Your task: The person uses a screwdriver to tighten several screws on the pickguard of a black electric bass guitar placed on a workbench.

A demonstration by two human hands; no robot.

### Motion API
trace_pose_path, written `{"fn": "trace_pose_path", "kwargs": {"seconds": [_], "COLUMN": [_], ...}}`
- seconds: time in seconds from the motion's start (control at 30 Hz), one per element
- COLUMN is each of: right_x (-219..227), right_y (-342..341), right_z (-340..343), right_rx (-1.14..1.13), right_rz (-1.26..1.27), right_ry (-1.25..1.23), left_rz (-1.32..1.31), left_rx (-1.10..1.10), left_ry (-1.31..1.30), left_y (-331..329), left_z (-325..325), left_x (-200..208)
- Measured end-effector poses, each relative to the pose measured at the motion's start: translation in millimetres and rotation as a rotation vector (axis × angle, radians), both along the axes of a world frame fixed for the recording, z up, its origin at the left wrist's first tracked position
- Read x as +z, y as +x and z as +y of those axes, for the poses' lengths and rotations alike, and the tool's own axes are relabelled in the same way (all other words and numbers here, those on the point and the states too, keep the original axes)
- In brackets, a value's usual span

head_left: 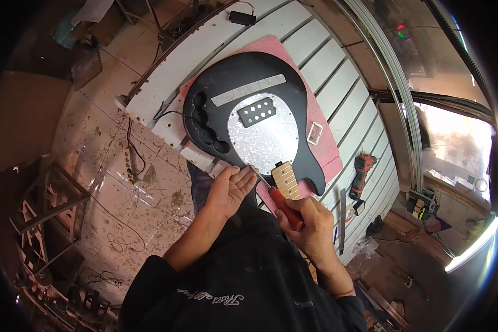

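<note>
A black bass guitar body [209, 72] lies on a pink mat, with a white pearl pickguard [265, 144] in its middle. A black pickup [257, 112] with silver pole dots sits in the pickguard. The maple neck [285, 180] points toward me. My right hand [310, 221] is wrapped round the red handle of a screwdriver [285, 206]. Its shaft slants up and left to the pickguard's near left edge. Beside the tip is my left hand [232, 191], palm up and fingers stretched out. Whether it touches the shaft is hard to see.
A grey metal strip [249, 90] lies across the body. The pink foam mat [329, 149] covers part of a white slatted table [365, 119]. A small white box [315, 133] rests on the mat. To the right are a red cordless drill [362, 174] and a steel ruler [342, 221].
</note>
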State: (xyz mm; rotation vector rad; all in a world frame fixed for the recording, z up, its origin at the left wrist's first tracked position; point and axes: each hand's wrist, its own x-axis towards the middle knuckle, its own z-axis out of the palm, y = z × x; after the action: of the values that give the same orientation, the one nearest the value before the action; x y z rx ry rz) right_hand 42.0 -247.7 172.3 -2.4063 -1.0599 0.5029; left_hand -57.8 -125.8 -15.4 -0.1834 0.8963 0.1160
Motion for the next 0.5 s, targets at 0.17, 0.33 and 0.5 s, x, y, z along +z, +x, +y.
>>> {"fn": "trace_pose_path", "kwargs": {"seconds": [0.17,0.33,0.5], "right_x": [4,11,20], "right_y": [0,-1,4], "right_z": [11,24,33], "right_rx": [0.051,0.056,0.004], "right_rz": [-0.011,-0.034,-0.058], "right_ry": [-0.023,-0.051,-0.146], "left_rz": [-0.020,-0.027,-0.011], "left_rx": [0.001,0.022,0.035], "left_ry": [-0.022,-0.024,0.003], "left_y": [1,0,-1], "left_z": [4,2,1], "left_x": [2,-2,2]}}
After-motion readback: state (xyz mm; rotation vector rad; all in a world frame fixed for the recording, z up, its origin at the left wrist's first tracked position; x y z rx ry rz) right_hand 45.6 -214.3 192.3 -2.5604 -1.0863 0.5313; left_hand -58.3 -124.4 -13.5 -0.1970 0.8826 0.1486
